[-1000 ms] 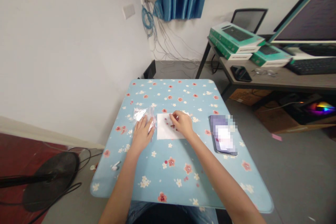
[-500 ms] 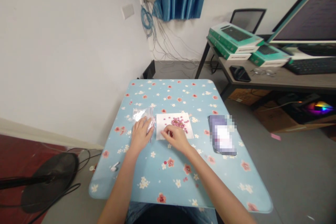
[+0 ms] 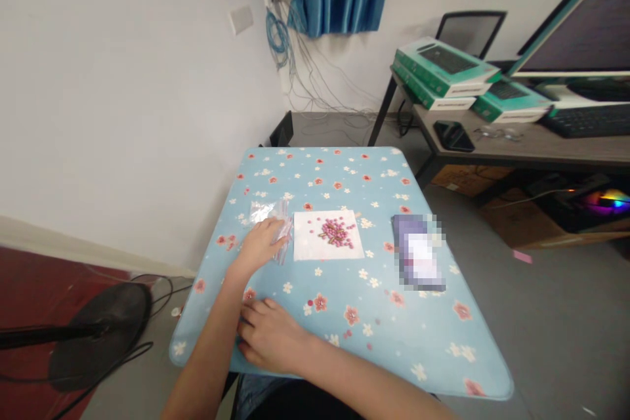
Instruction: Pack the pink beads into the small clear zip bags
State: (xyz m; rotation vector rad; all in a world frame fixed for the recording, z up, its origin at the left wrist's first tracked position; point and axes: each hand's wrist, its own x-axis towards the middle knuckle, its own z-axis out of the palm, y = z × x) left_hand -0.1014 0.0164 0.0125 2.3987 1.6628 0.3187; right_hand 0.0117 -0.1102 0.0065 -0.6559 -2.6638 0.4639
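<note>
My left hand (image 3: 260, 246) rests on a clear plastic bag (image 3: 266, 212), thumb apart from the fingers, at the left of the flowered table. Close to my left forearm, low on the table, is my right hand (image 3: 270, 335); its fingers are bent and slightly apart, nothing visible in them, the tips partly hidden. A white sheet (image 3: 305, 249) lies flat to the right of the bag. On it is a loose heap of small pink beads (image 3: 337, 233) with a few thin brownish-gold pieces (image 3: 322, 234) among them.
A purple packet (image 3: 401, 236), partly blurred out, lies on the table's right side. A small red dot (image 3: 310, 303) shows on the tablecloth (image 3: 394, 354). Beyond stands a desk with green boxes (image 3: 443, 69), a phone (image 3: 453, 136) and a keyboard (image 3: 590, 121). A fan base (image 3: 98, 335) is on the floor.
My right hand has left the white sheet and come back toward me, over to my left forearm. My left hand has turned slightly on the bag. The white earbud is now out of sight.
</note>
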